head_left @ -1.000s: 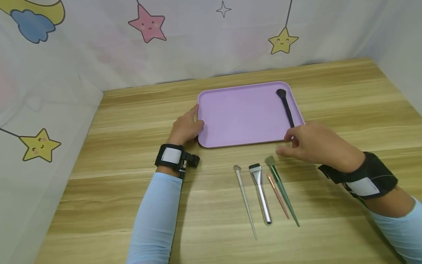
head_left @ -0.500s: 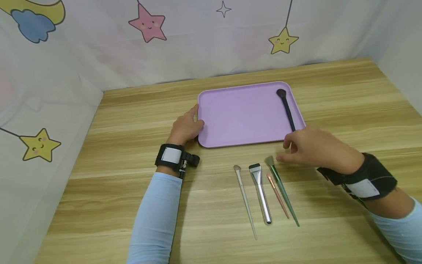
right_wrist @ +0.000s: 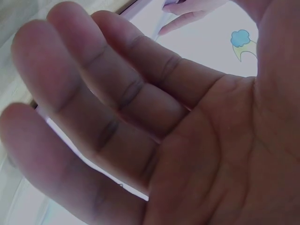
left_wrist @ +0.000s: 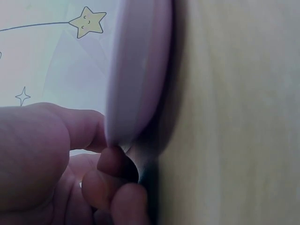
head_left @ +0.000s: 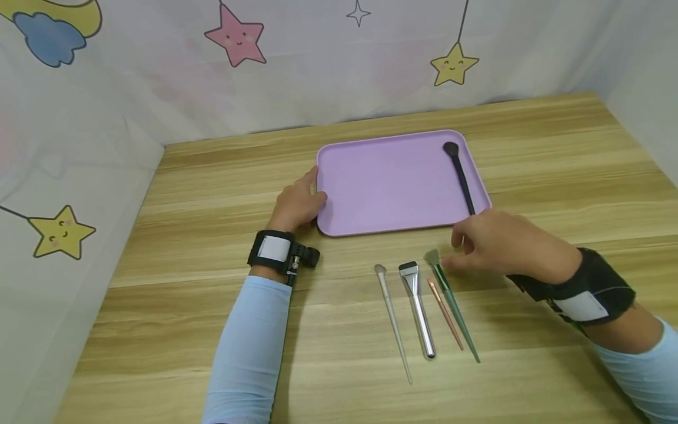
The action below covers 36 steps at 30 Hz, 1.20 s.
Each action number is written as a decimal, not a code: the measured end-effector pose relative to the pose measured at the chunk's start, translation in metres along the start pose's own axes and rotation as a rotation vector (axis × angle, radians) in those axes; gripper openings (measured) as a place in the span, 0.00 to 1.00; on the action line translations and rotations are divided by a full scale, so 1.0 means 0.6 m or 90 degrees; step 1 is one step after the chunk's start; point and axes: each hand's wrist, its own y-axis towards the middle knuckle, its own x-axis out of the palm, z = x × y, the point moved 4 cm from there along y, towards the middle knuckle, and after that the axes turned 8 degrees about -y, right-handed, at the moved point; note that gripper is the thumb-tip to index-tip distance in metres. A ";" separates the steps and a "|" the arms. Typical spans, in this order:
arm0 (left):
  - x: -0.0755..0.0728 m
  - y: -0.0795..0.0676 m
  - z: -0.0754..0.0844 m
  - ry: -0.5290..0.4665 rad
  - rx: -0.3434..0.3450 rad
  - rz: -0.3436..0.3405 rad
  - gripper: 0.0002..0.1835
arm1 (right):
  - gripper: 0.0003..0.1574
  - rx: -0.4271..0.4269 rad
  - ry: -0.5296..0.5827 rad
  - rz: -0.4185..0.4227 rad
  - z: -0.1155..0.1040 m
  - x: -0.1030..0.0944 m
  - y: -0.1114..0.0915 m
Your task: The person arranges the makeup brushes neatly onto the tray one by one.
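Note:
My left hand [head_left: 296, 205] pinches the left edge of a purple tray [head_left: 392, 182], thumb over the rim; the left wrist view shows the fingers bunched at the tray's edge [left_wrist: 133, 70]. My right hand [head_left: 508, 241] hovers by the tray's front right corner, its fingers loosely bent, with nothing in the palm [right_wrist: 201, 140] in the right wrist view. A black makeup brush [head_left: 461, 174] lies along the tray's right side, its handle end hidden by that hand. Right at the thumb is the head of a green makeup brush [head_left: 452, 300] on the table.
Left of the green brush lie a short pink makeup brush [head_left: 446, 314], a silver flat-headed makeup brush [head_left: 420, 318] and a slim grey makeup brush [head_left: 392, 321], roughly side by side. A white curtain [head_left: 339, 65] with stars closes off the back of the wooden table [head_left: 185, 330].
My right hand has shifted slightly toward the front, away from the tray and closer to the green brush's head. The left hand and the brushes stay where they were.

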 end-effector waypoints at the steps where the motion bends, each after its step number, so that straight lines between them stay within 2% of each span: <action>1: 0.001 0.000 0.000 -0.001 0.001 0.000 0.36 | 0.25 -0.003 -0.001 -0.003 -0.001 0.000 -0.001; 7: 0.001 0.001 -0.001 -0.004 0.000 0.004 0.36 | 0.26 -0.007 -0.009 -0.010 -0.005 0.000 -0.002; 13: -0.001 0.000 -0.001 -0.003 0.000 0.007 0.36 | 0.24 -0.015 -0.014 -0.017 -0.011 0.005 -0.001; 23: 0.002 0.001 -0.002 -0.004 0.000 0.004 0.36 | 0.21 -0.029 -0.011 -0.056 -0.017 0.016 -0.002; 36: 0.000 -0.002 -0.003 -0.003 0.013 0.004 0.36 | 0.25 -0.037 -0.013 -0.108 -0.032 0.034 -0.005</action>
